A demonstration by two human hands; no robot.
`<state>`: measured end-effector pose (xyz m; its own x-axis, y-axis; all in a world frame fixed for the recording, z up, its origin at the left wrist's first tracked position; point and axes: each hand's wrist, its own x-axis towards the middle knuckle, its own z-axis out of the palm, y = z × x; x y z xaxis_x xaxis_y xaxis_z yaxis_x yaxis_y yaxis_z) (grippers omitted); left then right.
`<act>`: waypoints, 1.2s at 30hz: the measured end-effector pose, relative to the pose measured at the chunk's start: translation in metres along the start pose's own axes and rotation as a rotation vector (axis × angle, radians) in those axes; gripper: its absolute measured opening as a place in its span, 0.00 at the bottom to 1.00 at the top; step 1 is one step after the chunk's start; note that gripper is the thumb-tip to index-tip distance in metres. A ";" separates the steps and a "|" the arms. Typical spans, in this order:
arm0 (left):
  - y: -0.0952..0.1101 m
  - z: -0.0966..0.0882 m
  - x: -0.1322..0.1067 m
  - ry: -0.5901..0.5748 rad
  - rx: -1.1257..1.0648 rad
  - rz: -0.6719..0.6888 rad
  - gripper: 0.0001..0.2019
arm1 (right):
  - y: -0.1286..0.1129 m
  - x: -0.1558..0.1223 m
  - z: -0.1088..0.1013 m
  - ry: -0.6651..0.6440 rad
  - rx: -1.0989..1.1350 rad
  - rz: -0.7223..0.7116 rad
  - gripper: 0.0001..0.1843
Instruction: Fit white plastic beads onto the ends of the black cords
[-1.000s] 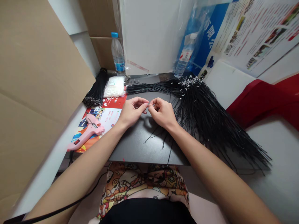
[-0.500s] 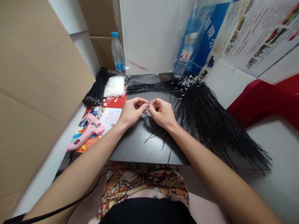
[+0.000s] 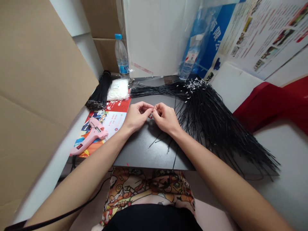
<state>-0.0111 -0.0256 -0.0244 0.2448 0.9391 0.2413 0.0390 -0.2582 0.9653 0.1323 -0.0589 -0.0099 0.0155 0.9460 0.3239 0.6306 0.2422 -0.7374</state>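
Note:
My left hand (image 3: pixel 139 116) and my right hand (image 3: pixel 166 117) meet fingertip to fingertip above the dark tabletop (image 3: pixel 141 150). Both are closed in a pinch; whatever lies between the fingertips is too small and hidden to name. Right of my right hand spreads a large heap of black cords (image 3: pixel 214 118), with small white pieces on the ends at its top. A thinner bundle of black cords (image 3: pixel 156 90) lies crosswise beyond my hands. Several loose cord ends (image 3: pixel 154 142) rest on the tabletop below my right wrist.
A pink glue gun (image 3: pixel 90 134) lies on a colourful printed sheet (image 3: pixel 113 120) at left. Behind it are a bag of small white pieces (image 3: pixel 118 89) and another black cord bundle (image 3: pixel 99 93). Two plastic bottles, one blue-capped (image 3: pixel 122 57), one white-capped (image 3: pixel 190 59), stand at the back. Cardboard (image 3: pixel 43 80) rises at left.
My fingertips have drawn slightly closer together, my right hand shifting a little left and down. The cords, glue gun and bottles stay where they were.

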 end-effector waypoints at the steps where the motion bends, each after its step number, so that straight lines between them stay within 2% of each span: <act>1: 0.000 0.000 0.000 0.004 0.004 -0.003 0.07 | 0.001 0.000 0.000 0.001 0.001 -0.005 0.08; 7: 0.004 0.000 -0.002 0.018 -0.020 -0.025 0.05 | 0.003 0.000 0.002 0.001 0.023 -0.042 0.07; 14: 0.004 0.001 0.000 -0.002 -0.126 -0.073 0.06 | 0.004 0.002 0.001 0.024 0.081 -0.014 0.07; 20: 0.005 0.000 0.001 0.010 -0.119 -0.064 0.04 | 0.007 0.003 0.000 0.032 0.139 -0.033 0.05; 31: 0.007 -0.001 -0.001 -0.024 -0.189 -0.114 0.10 | 0.012 0.004 0.001 0.046 0.116 -0.032 0.06; 36: 0.005 0.000 -0.001 -0.002 -0.223 -0.142 0.10 | 0.011 0.003 0.003 0.036 0.129 -0.025 0.07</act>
<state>-0.0114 -0.0275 -0.0198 0.2539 0.9619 0.1018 -0.1414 -0.0672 0.9877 0.1370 -0.0526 -0.0187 0.0304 0.9315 0.3624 0.5260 0.2934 -0.7983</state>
